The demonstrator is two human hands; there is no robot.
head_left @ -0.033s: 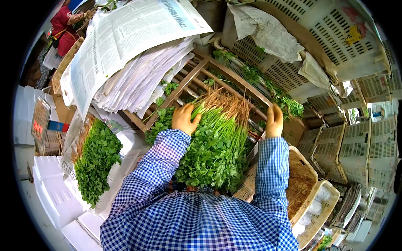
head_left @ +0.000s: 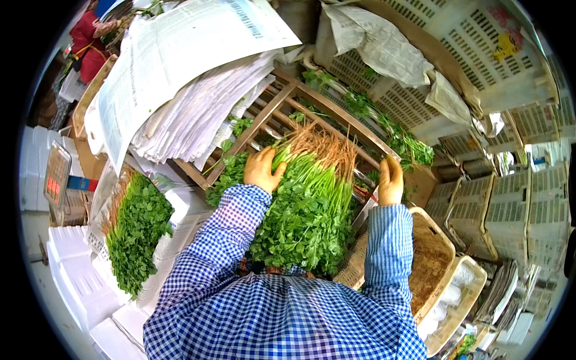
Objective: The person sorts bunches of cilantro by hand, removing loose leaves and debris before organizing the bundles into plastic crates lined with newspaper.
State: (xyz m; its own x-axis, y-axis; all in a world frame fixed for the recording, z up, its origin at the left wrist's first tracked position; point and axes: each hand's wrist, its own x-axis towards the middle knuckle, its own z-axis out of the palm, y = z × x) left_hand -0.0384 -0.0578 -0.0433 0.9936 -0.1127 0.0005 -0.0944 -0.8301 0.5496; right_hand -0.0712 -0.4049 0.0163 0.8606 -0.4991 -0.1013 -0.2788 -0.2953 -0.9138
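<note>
My left hand (head_left: 269, 169), in what looks like a yellowish glove, rests with parted fingers on the left side of a large bundle of leafy green herbs (head_left: 303, 228) with long brown roots at the top. The bundle lies over a brown slatted metal frame (head_left: 292, 90). My right hand (head_left: 390, 180), similarly covered, is raised beside the frame's right side, right of the roots, fingers slightly bent and apart, holding nothing visible. A second herb bundle (head_left: 138, 234) lies on pale packaging at the left.
A newspaper stack (head_left: 186, 78) covers the upper left, with a scale (head_left: 57, 171) and foam boxes (head_left: 72, 270) at left. Slotted plastic crates (head_left: 504, 216) are piled right, beside shallow bins (head_left: 432, 258). A person in red (head_left: 90, 48) is at top left.
My right hand has shifted slightly down toward my body and a little left. My left hand has barely moved on the herbs.
</note>
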